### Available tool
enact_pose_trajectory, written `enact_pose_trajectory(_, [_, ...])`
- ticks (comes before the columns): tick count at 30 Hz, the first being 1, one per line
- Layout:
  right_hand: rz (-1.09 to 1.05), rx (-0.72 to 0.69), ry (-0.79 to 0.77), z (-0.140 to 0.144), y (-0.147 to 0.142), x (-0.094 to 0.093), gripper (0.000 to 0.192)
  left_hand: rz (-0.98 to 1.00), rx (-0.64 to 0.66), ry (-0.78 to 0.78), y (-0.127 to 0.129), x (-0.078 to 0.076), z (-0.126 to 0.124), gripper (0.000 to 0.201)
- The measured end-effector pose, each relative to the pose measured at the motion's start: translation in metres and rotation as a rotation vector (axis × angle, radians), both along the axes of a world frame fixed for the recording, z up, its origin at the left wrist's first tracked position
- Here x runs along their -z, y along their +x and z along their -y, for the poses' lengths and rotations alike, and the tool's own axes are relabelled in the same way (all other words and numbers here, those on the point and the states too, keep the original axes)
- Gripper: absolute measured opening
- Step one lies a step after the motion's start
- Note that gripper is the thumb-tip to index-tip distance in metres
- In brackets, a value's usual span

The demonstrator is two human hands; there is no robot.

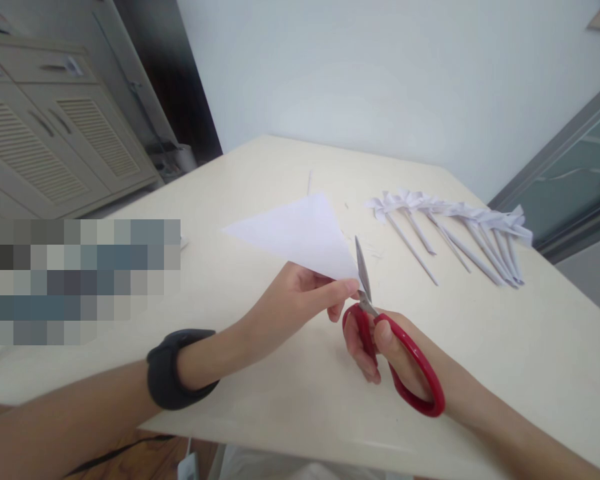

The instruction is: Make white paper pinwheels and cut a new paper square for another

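Pinched between the thumb and fingers of my left hand [315,288] is a white sheet of paper [300,230], roughly triangular, held above the table by its near right corner. My right hand [380,340] grips a pair of scissors [420,357] with red handles, thumb and fingers through the loops. The metal blades point up and away from me, at the paper's right edge beside my left fingertips. Whether the blades have paper between them, I cannot tell.
Several paper flowers with rolled paper stems [445,213] lie in a row on the right of the cream table [280,380]. Thin paper scraps [375,253] lie beyond the scissors. A white wall [360,80] stands behind; a louvred cabinet [55,127] is at far left. One left area is pixelated.
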State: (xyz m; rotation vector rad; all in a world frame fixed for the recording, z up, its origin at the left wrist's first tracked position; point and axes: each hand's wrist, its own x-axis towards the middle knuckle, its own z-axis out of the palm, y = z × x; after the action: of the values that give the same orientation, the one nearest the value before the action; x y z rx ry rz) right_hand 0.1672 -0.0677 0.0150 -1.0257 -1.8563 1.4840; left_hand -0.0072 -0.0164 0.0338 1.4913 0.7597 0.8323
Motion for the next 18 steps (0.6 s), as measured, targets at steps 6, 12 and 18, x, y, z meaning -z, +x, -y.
enact_pose_trajectory(6, [-0.002,0.029,0.002,0.000,-0.003,-0.006,0.047,0.045,0.015,0.030,-0.002,0.002,0.000,0.027])
enact_pose_trajectory(12, [0.003,0.036,-0.046,0.000,-0.002,-0.009,0.044,-0.004,-0.083,0.094,-0.003,0.003,-0.002,0.034])
enact_pose_trajectory(18, [-0.026,0.054,-0.083,0.002,-0.002,-0.017,0.041,-0.042,-0.093,0.069,-0.002,0.000,0.001,0.028])
